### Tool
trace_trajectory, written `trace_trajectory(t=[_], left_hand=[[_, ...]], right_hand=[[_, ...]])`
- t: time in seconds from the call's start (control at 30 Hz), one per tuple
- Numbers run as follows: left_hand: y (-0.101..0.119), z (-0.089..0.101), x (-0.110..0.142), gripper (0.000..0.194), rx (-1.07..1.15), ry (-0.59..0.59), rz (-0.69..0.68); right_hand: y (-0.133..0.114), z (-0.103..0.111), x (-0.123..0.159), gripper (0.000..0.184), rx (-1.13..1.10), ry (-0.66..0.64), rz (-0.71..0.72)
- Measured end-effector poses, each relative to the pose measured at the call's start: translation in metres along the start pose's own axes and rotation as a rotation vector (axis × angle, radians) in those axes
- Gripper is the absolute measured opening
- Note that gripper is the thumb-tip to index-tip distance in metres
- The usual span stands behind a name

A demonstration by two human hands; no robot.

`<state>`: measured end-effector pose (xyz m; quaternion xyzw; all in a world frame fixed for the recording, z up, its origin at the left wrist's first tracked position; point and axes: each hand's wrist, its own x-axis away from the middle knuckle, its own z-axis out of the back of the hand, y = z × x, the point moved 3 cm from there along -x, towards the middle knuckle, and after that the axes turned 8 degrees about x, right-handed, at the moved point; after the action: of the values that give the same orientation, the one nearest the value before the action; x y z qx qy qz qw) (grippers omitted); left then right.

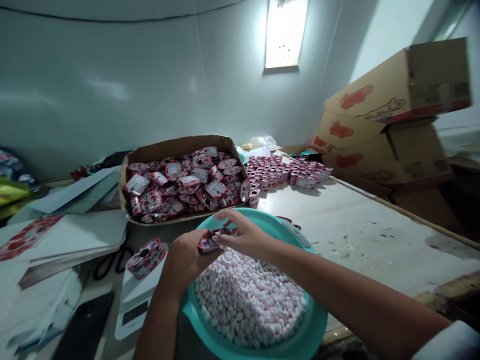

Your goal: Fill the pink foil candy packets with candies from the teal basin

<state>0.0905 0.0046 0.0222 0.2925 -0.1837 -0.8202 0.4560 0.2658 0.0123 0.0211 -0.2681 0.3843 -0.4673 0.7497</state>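
Note:
My left hand is wrapped round a small red-and-pink printed candy box with a dark round hole in it. My right hand grips the same box from the other side, its thumb by the hole and its forefinger raised. Both hands are over the far left part of a turquoise basin, which holds a heap of small pale pink candies. To the left, a similar candy box rests on a white digital scale.
Behind the basin stands a cardboard carton full of candy boxes. More boxes are grouped to its right. Scissors, a black phone and stacked sheets lie left. Large cartons are stacked at the right.

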Motion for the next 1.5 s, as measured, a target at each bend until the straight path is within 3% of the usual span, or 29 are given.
trace_trajectory(t=[0.13, 0.33, 0.43, 0.53, 0.57, 0.67, 0.73, 0.77, 0.83, 0.9, 1.03, 1.17, 1.23, 1.3, 1.37, 1.5], left_hand=[[0.001, 0.003, 0.002, 0.033, 0.031, 0.049, 0.018], [0.0, 0.005, 0.008, 0.074, 0.113, 0.041, 0.002], [-0.009, 0.032, 0.015, 0.067, 0.173, 0.125, -0.052], [-0.04, 0.076, 0.025, 0.066, 0.072, 0.295, 0.096], [-0.055, 0.087, 0.028, 0.072, 0.0, 0.267, 0.19], [-0.101, 0.098, 0.037, 0.081, -0.094, 0.01, 0.477], [-0.122, 0.094, 0.045, 0.076, -0.064, -0.082, 0.539], [-0.128, 0.091, 0.049, 0.073, -0.044, -0.07, 0.535], [-0.134, 0.087, 0.055, 0.07, -0.036, 0.045, 0.502], [-0.135, 0.09, 0.062, 0.069, -0.093, 0.231, 0.505], [-0.14, 0.104, 0.074, 0.058, -0.228, 0.555, 0.559], [-0.146, 0.111, 0.079, 0.052, -0.171, 0.698, 0.491], [-0.148, 0.112, 0.079, 0.051, -0.124, 0.746, 0.423], [-0.151, 0.111, 0.079, 0.052, -0.068, 0.755, 0.366], [-0.154, 0.109, 0.077, 0.052, -0.021, 0.744, 0.324], [-0.16, 0.103, 0.075, 0.052, 0.013, 0.683, 0.242]], right_hand=[[-0.002, -0.003, 0.002, 0.05, -0.095, -0.184, 0.037], [0.003, -0.004, -0.006, 0.038, 0.018, -0.156, 0.042], [0.006, -0.001, -0.006, 0.033, 0.035, -0.141, 0.007], [0.007, 0.001, -0.006, 0.038, 0.039, -0.098, -0.093], [0.006, 0.002, -0.008, 0.041, 0.061, -0.066, -0.127], [-0.011, -0.005, -0.019, 0.051, 0.174, 0.024, -0.086], [-0.033, -0.019, -0.031, 0.049, 0.227, 0.023, 0.031], [-0.044, -0.027, -0.038, 0.047, 0.242, 0.003, 0.082], [-0.065, -0.048, -0.052, 0.041, 0.271, -0.058, 0.147], [-0.078, -0.072, -0.065, 0.038, 0.314, -0.138, 0.195], [-0.078, -0.122, -0.088, 0.039, 0.38, -0.312, 0.296], [-0.067, -0.166, -0.102, 0.041, 0.452, -0.462, 0.36], [-0.064, -0.179, -0.103, 0.052, 0.522, -0.556, 0.366], [-0.063, -0.176, -0.098, 0.069, 0.569, -0.576, 0.36], [-0.061, -0.155, -0.089, 0.077, 0.613, -0.495, 0.36], [-0.041, -0.084, -0.066, 0.054, 0.755, -0.364, 0.352]])
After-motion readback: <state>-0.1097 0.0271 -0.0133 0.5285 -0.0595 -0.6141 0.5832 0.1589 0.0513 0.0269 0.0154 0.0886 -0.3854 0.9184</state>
